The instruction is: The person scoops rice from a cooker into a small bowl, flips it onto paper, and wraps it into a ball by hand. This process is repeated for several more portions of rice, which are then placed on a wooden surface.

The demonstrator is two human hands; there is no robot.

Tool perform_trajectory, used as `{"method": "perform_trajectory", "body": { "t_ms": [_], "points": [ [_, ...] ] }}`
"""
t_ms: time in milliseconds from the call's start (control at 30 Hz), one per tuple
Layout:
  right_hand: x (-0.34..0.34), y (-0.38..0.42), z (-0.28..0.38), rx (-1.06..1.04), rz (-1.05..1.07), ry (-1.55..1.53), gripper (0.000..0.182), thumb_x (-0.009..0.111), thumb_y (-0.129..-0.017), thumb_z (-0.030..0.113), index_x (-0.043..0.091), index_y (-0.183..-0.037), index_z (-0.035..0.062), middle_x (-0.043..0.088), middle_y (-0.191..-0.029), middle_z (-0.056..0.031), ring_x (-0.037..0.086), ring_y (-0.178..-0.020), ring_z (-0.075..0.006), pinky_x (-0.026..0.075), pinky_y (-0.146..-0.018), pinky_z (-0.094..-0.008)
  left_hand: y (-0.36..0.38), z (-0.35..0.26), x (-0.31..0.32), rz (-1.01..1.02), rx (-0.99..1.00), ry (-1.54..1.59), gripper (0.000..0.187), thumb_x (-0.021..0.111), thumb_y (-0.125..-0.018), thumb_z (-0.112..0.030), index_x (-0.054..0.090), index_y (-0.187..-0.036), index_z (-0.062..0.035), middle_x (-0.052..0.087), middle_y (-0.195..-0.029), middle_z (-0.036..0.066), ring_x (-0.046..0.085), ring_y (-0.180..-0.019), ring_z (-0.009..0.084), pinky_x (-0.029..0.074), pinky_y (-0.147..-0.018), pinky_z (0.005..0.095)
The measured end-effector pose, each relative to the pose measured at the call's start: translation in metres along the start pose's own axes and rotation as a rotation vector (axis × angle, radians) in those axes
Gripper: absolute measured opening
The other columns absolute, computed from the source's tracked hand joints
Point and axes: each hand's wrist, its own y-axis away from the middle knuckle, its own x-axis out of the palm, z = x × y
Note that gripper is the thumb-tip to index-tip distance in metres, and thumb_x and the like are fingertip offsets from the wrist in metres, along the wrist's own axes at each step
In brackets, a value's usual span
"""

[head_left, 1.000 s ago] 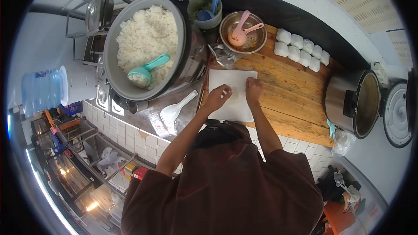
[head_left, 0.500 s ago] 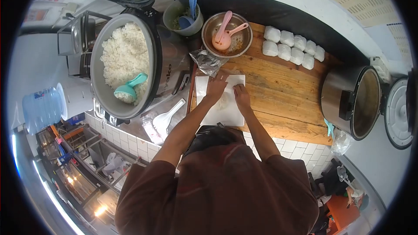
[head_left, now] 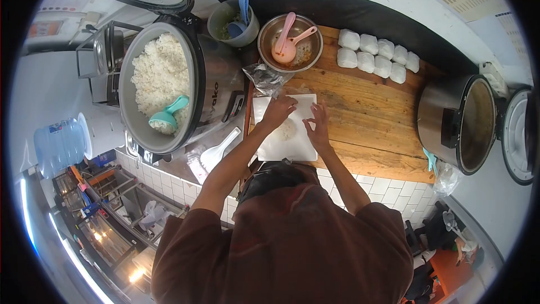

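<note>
A white paper sheet (head_left: 301,149) lies flat on the wooden worktop in front of me, with a small pale patch of rice (head_left: 285,131) near its middle. My left hand (head_left: 278,111) is over the upper part of the sheet, its fingers slightly bent and apart. At the sheet's right edge, my right hand (head_left: 318,124) has thumb and fingers curved apart, with nothing visible between them. Crumpled clear plastic (head_left: 269,79) sits just beyond my left hand.
On the left, an open cooker of rice (head_left: 160,73) holds a turquoise scoop (head_left: 169,114). Beyond the sheet stand a tub (head_left: 221,19) and a metal bowl (head_left: 265,32) with pink spoons. Several white wrapped bundles (head_left: 365,63) sit in two rows; another open cooker (head_left: 444,121) is right.
My right hand has opened from a curled shape and shifted slightly right. My left hand stays over the sheet with its fingers a little more bent. The whole view has shifted slightly.
</note>
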Motion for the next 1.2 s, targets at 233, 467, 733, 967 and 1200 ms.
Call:
{"method": "perform_trajectory", "body": {
  "t_ms": [233, 467, 733, 967, 1200],
  "points": [
    [-0.009, -0.019, 0.027, 0.435, 0.332, -0.024, 0.049, 0.070, -0.084, 0.008, 0.054, -0.130, 0.0104, 0.062, -0.092, -0.0117, 0.062, -0.083, -0.0200, 0.051, -0.068, -0.0317, 0.005, 0.005, -0.019, 0.191, -0.083, 0.339, 0.017, 0.068, -0.083, -0.021, 0.068, -0.096, -0.0097, 0.070, -0.095, 0.008, 0.062, -0.100, 0.0291, 0.048, -0.091, 0.0400],
    [0.000, -0.031, -0.022, 0.353, 0.263, 0.043, 0.029, 0.073, -0.082, 0.023, 0.067, -0.105, 0.0061, 0.067, -0.085, -0.0127, 0.065, -0.084, -0.0282, 0.051, -0.077, -0.0387, 0.033, 0.106, -0.011, 0.242, 0.155, -0.581, 0.030, 0.071, -0.081, -0.022, 0.065, -0.106, -0.0057, 0.068, -0.089, 0.015, 0.065, -0.099, 0.0314, 0.050, -0.088, 0.0429],
    [0.006, -0.037, -0.056, 0.275, 0.423, 0.181, 0.046, 0.071, -0.086, 0.033, 0.064, -0.116, -0.0013, 0.069, -0.106, -0.0211, 0.066, -0.099, -0.0313, 0.051, -0.086, -0.0388, 0.055, 0.066, -0.020, -0.082, -0.037, -0.280, 0.033, 0.071, -0.081, -0.025, 0.064, -0.107, -0.0060, 0.063, -0.111, 0.018, 0.060, -0.109, 0.0345, 0.048, -0.093, 0.0427],
    [-0.009, -0.032, -0.045, 0.423, 0.459, 0.002, 0.040, 0.069, -0.087, 0.031, 0.065, -0.111, -0.0016, 0.071, -0.093, -0.0177, 0.068, -0.084, -0.0280, 0.052, -0.078, -0.0376, 0.063, 0.082, -0.005, -0.096, -0.564, 0.349, 0.053, 0.071, -0.082, -0.038, 0.058, -0.121, -0.0042, 0.065, -0.111, 0.018, 0.064, -0.099, 0.0368, 0.053, -0.085, 0.0424],
    [-0.007, 0.019, -0.039, 0.910, 0.475, -0.084, 0.040, 0.075, -0.079, 0.028, 0.066, -0.110, 0.0034, 0.070, -0.088, -0.0105, 0.068, -0.076, -0.0205, 0.055, -0.060, -0.0326, 0.141, 0.073, 0.065, -0.341, -0.613, 0.393, 0.060, 0.072, -0.079, -0.046, 0.062, -0.111, 0.0030, 0.067, -0.097, 0.023, 0.066, -0.092, 0.0388, 0.052, -0.084, 0.0449]
  ]
}}
